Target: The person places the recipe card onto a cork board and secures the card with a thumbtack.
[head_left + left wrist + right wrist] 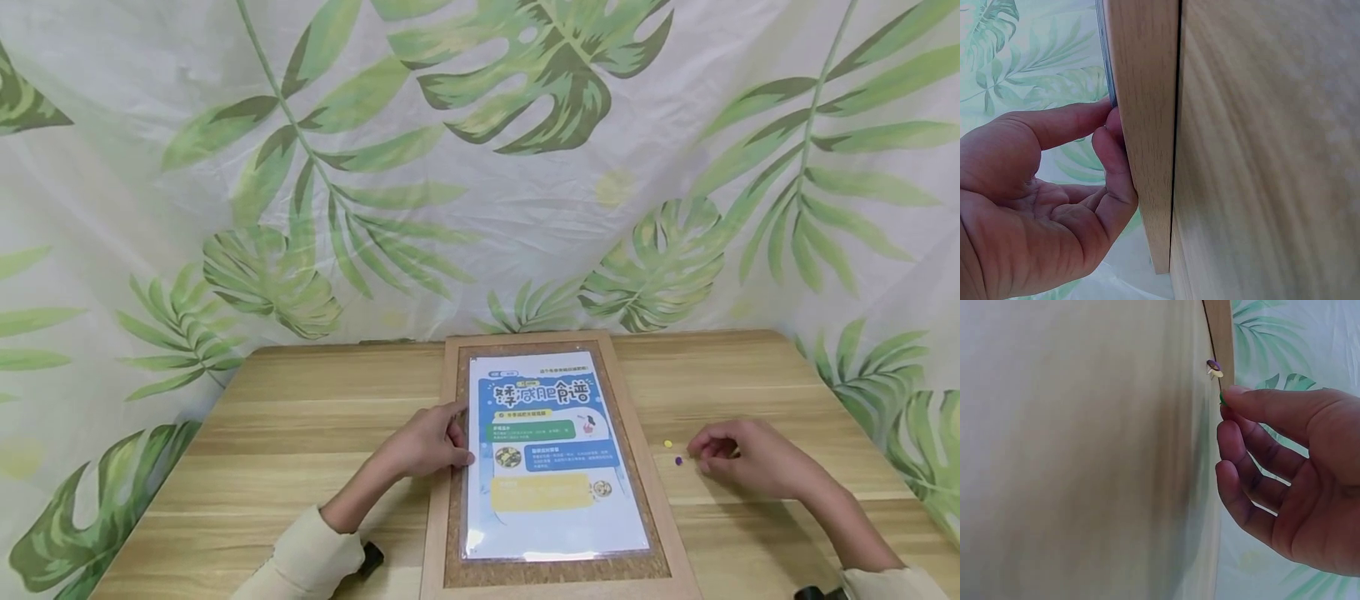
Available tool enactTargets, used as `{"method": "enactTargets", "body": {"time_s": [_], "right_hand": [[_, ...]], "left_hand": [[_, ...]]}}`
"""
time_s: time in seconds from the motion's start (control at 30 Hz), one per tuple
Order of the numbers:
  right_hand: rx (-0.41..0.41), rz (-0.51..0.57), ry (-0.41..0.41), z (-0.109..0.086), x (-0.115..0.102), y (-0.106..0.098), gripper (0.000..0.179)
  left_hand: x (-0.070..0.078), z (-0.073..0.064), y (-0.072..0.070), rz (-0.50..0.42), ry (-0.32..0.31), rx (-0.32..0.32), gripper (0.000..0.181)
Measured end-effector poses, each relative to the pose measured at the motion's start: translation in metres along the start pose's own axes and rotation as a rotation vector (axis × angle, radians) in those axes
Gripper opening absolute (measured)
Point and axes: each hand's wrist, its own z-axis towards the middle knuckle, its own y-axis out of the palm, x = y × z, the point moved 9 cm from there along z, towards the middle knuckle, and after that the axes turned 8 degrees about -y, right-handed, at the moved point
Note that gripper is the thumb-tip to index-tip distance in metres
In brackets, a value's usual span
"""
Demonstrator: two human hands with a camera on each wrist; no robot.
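My left hand (435, 440) rests at the left edge of a wood-framed cork board (540, 575). Its thumb and index finger lie apart there, touching the edge of a glossy printed poster (555, 533) with Chinese lettering. In the left wrist view, other bent fingers lean against the wooden frame (1144, 125). To the right of the board, my right hand (753, 458) hovers low over the table, pinching a small green pushpin (1222, 399) between thumb and index finger. Beside those fingertips lie a yellow pushpin (668, 444) and a purple pushpin (678, 461).
The board lies flat on a wood-grain table (300, 417) and reaches its back edge. Behind the table hangs a pale cloth (525, 217) printed with green leaves. Dark wrist straps (371, 558) show near the sleeves.
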Motion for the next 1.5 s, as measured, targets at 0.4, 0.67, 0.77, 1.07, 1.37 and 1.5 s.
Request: {"method": "enactTargets", "body": {"time_s": [0.4, 0.67, 0.77, 1.07, 1.37, 1.5], "right_hand": [[0.019, -0.003, 0.037, 0.025, -0.008, -0.010, 0.015], [0.008, 0.011, 0.080, 0.047, -0.012, -0.010, 0.013], [0.005, 0.022, 0.094, 0.056, -0.013, -0.009, 0.014], [0.016, 0.036, 0.084, 0.084, -0.023, -0.011, 0.016], [0.039, 0.084, 0.098, 0.103, -0.024, -0.008, 0.017], [0.049, 0.088, 0.115, 0.110, -0.022, -0.006, 0.019]], "left_hand": [[0.000, 0.002, -0.001, -0.008, 0.003, -0.007, 0.090], [-0.002, 0.003, 0.001, -0.002, -0.009, -0.006, 0.089], [-0.002, 0.003, 0.001, -0.002, -0.012, -0.005, 0.090], [0.000, 0.002, -0.001, 0.011, -0.003, -0.004, 0.090], [-0.001, 0.003, 0.000, 0.010, -0.009, 0.002, 0.089], [0.000, 0.003, 0.000, 0.011, -0.012, 0.002, 0.089]]}}
